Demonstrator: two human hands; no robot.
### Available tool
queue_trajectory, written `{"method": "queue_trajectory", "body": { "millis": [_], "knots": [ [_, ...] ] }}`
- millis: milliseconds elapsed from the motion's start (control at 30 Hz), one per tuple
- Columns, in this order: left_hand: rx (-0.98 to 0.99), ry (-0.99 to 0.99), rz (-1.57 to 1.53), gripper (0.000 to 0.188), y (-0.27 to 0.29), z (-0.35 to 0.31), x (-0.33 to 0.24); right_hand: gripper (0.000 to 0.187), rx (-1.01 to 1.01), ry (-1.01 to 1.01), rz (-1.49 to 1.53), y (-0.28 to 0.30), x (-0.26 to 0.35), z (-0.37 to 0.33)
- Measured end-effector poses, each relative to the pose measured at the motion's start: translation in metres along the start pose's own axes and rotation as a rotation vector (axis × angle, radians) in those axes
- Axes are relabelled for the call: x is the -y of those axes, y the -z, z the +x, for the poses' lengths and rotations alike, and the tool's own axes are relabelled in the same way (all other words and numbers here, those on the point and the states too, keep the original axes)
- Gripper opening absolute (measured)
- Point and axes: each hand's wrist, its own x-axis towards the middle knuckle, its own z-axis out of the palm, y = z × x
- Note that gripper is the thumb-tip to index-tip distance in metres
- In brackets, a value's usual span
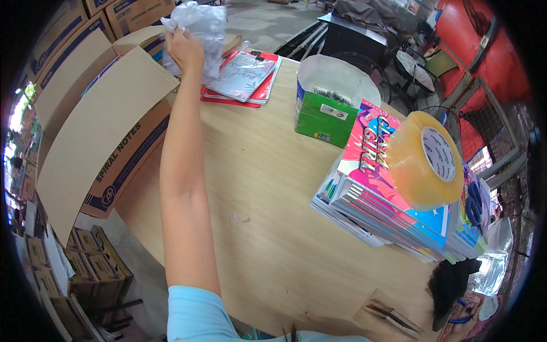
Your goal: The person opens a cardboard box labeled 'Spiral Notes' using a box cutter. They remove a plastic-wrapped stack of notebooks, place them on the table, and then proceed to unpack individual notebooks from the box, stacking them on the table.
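Observation:
My left hand (185, 51) reaches across to the far left of the table, its fingers closed on a crumpled clear plastic bag (208, 35). Right beside it stands an open brown carton (108, 94) with its flaps up. Just right of the bag lie a few notebooks (242, 78) with grey and red covers, a black clip at their far edge. The bag hides part of the carton's far corner. My right hand is out of view.
On the right, a wide roll of clear tape (407, 165) rests on a tall stack of notebooks (387, 222). Behind it stands a green cut-open box (322, 117) holding dark, wiry pieces. Tweezers-like wooden tool (393, 316) lies near the front edge. More cartons (94, 262) sit lower left.

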Motion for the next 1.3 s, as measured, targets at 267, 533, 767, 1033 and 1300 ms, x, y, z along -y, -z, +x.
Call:
{"method": "queue_trajectory", "body": {
  "millis": [267,533,767,1033,1300],
  "knots": [
    [0.975,-0.107,0.549,0.024,0.018,-0.053,0.059,0.039,0.033,-0.029,0.093,0.015,-0.019,0.012],
    [0.85,-0.239,-0.106,0.043,0.045,-0.134,-0.15,0.046,0.069,-0.047,0.147,0.03,-0.019,0.009],
    [1.126,-0.066,-0.218,0.039,0.079,-0.132,-0.079,0.042,0.099,-0.077,-0.023,0.053,0.021,-0.046],
    [1.068,-0.09,-0.095,0.054,0.231,-0.069,0.07,0.022,0.18,-0.328,-0.957,0.033,0.032,-0.058],
    [1.083,0.208,-0.644,0.071,0.372,-0.198,-0.172,0.028,0.768,-0.015,-1.447,0.081,-0.027,-0.081]
  ]
}}
